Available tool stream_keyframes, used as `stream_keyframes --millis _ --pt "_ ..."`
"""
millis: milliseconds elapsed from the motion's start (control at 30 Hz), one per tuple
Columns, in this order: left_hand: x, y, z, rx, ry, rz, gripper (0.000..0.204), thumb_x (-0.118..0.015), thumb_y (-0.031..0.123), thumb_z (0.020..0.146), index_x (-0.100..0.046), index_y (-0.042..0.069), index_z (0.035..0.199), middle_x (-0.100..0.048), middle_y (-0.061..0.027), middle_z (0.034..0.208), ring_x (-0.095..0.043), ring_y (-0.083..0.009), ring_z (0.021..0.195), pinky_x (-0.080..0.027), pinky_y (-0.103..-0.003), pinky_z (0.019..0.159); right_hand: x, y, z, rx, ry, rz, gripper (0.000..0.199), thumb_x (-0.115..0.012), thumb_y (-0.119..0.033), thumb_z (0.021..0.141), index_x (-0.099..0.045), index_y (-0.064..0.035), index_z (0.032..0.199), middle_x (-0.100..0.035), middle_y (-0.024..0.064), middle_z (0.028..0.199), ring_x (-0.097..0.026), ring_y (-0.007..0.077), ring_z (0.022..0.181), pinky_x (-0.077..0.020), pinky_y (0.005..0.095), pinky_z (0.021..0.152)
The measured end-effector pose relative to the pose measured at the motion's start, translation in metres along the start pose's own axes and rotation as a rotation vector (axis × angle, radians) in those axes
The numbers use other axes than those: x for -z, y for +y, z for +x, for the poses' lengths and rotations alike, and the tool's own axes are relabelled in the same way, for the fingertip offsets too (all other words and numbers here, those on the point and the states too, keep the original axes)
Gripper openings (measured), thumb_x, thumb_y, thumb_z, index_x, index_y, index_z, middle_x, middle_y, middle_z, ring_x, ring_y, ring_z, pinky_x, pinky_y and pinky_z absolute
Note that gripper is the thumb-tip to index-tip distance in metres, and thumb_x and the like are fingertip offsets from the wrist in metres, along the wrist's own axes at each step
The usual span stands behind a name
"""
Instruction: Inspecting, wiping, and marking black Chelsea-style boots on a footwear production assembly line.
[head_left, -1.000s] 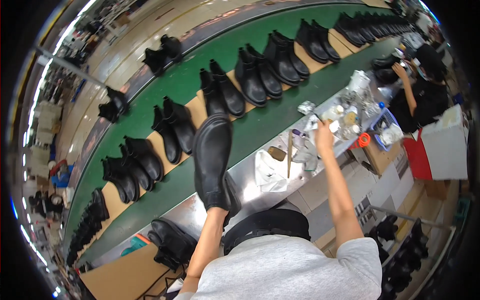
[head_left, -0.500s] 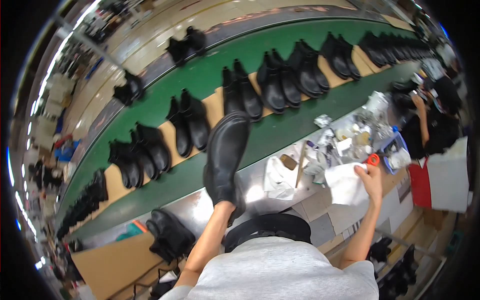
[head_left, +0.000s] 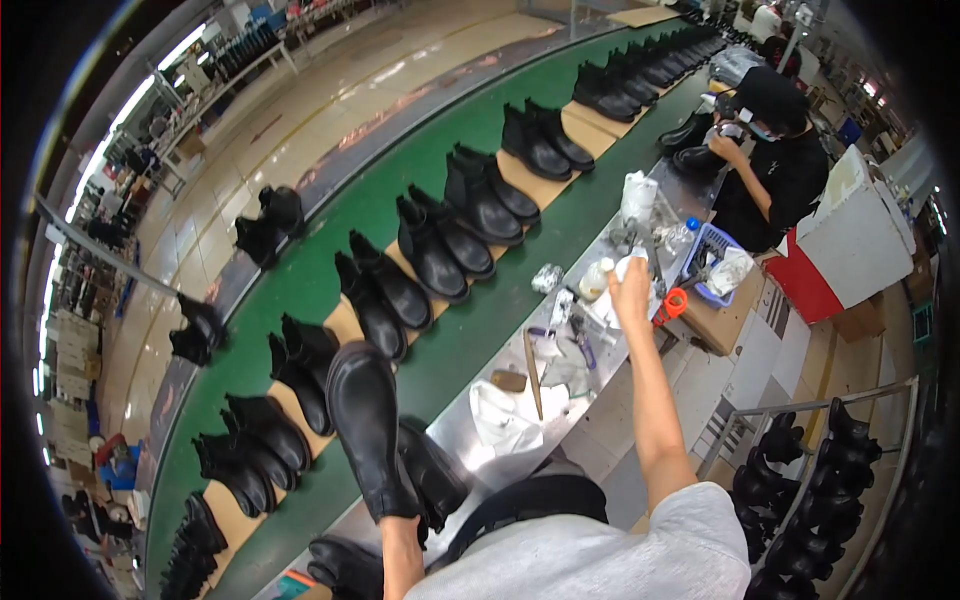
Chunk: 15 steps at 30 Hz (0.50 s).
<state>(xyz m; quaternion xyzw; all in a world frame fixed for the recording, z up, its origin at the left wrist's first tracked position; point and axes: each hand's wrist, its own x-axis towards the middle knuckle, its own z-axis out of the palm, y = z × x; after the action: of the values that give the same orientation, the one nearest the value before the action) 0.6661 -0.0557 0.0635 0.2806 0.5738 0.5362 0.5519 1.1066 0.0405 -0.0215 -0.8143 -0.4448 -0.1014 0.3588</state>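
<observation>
A black ankle boot [head_left: 365, 425] is held up on my left hand [head_left: 401, 540], which goes into its opening. Only the wrist shows; the fingers are hidden inside. The toe points up and away over the green belt. Another black boot [head_left: 432, 478] stands just behind it on the metal bench edge. My right arm stretches forward over the bench, and my right hand [head_left: 628, 298] is closed on a white cloth [head_left: 630, 266]. Close to its left stands a small bottle of pale liquid [head_left: 594, 282].
Pairs of black boots [head_left: 480, 195] stand on cardboard along the green belt [head_left: 560, 225]. On the bench lie a white rag [head_left: 500, 415], a brown block [head_left: 508, 381] and a wooden stick [head_left: 533, 375]. Rightward are a blue basket [head_left: 712, 262], a co-worker [head_left: 775, 150] and a boot rack [head_left: 800, 490].
My view has turned to the right. My right hand has carried the cloth forward to the bottles on the bench. The boot stays on my left hand.
</observation>
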Motion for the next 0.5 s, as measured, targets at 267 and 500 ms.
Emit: stream_keyframes --millis 267,500 --pt "-0.060 0.019 0.027 -0.188 -0.208 0.004 0.032 -0.048 0.013 0.091 -0.048 -0.002 0.119 -0.054 -0.0094 0.110 -0.051 -0.0179 0.096 -0.042 -0.027 0.084 -0.014 0.002 0.006 -0.018 0.113 0.234 0.033 -0.070 -0.020 0.074 -0.050 0.0030 0.085 -0.059 0.0198 0.078 -0.059 0.0337 0.067 -0.0451 0.0425 0.060" --pt "-0.105 0.033 0.038 -0.254 -0.337 0.025 0.031 -0.048 0.013 0.091 -0.049 -0.002 0.118 -0.054 -0.0089 0.109 -0.052 -0.0176 0.095 -0.042 -0.027 0.083 -0.019 -0.023 -0.021 -1.070 -0.172 1.606 0.027 -0.063 -0.026 0.083 -0.060 -0.0017 0.095 -0.061 0.0054 0.071 -0.059 0.0174 0.063 -0.0472 0.0315 0.057"
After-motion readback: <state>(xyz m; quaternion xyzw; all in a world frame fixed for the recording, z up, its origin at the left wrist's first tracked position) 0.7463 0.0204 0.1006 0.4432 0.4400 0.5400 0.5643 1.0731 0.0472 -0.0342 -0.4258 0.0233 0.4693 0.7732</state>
